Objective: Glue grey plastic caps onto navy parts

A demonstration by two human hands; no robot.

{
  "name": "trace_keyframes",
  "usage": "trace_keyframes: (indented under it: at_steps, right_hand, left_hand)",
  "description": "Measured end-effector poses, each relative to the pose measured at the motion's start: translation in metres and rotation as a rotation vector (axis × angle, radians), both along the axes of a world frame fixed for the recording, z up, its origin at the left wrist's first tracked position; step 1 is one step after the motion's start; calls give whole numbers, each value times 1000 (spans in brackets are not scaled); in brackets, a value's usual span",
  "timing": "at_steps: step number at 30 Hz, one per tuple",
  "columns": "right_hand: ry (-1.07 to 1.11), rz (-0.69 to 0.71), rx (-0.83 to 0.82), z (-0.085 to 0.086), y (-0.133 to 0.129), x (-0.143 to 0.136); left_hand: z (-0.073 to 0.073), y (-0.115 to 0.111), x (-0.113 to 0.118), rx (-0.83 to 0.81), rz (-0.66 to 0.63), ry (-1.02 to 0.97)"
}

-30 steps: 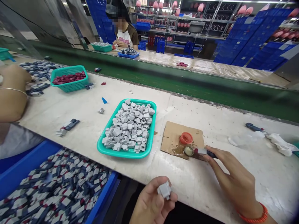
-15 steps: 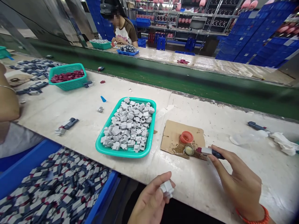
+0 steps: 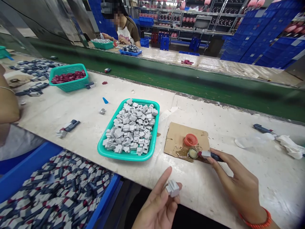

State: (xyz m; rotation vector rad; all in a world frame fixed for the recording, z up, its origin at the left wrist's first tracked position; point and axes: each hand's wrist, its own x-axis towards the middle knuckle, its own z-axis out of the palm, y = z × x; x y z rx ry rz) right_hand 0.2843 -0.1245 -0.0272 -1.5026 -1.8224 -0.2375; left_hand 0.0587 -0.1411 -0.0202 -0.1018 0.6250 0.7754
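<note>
At the table's front edge my left hand (image 3: 158, 203) holds a light grey plastic piece (image 3: 173, 188) between thumb and fingers. My right hand (image 3: 238, 181), with an orange beaded bracelet, pinches the dark end of a grey, navy and maroon part (image 3: 206, 154). The part's maroon tip points left, beside a small round cap (image 3: 193, 153) on a wet cardboard piece (image 3: 173, 136). A red-orange ring-shaped lid (image 3: 191, 139) rests just behind the cap. Left of the cardboard, a teal basket (image 3: 101, 149) is full of grey pieces.
A blue bin (image 3: 26, 168) of assembled parts sits lower left. Behind it are a teal basket (image 3: 69, 86) of maroon pieces and a neighbour's arm (image 3: 8, 101). A green conveyor (image 3: 152, 74) crosses behind; a person (image 3: 126, 30) sits beyond it. White tissue (image 3: 289, 146) lies right.
My right hand has moved left, bringing the maroon tip close to the round cap. The grey piece has turned in my left hand, whose index finger is now raised. The small part on the conveyor shifted right.
</note>
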Motion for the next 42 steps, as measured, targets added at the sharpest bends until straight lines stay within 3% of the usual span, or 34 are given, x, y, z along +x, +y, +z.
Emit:
trace_keyframes:
  at_steps: [10, 18, 22, 27, 32, 36, 42]
  right_hand:
    - [0, -44, 25, 2, -3, -1]
    - [18, -54, -28, 6, -6, -5]
    - [290, -114, -91, 4, -27, -18]
    - [625, 11, -239, -15, -47, -55]
    - [958, -119, -278, -23, -53, -83]
    - [916, -103, -308, -22, -52, -83]
    - [806, 46, -324, -20, -46, -75]
  left_hand:
    - [-3, -3, 0, -20, 2, -86]
    - [2, -2, 7, 95, 105, 248]
    - [-8, -5, 9, 225, 170, 431]
    - [-22, -7, 12, 284, 183, 565]
    - [-25, -7, 12, 295, 150, 589]
    - [-23, -6, 12, 282, 133, 596]
    - [-21, -7, 16, 298, 150, 645]
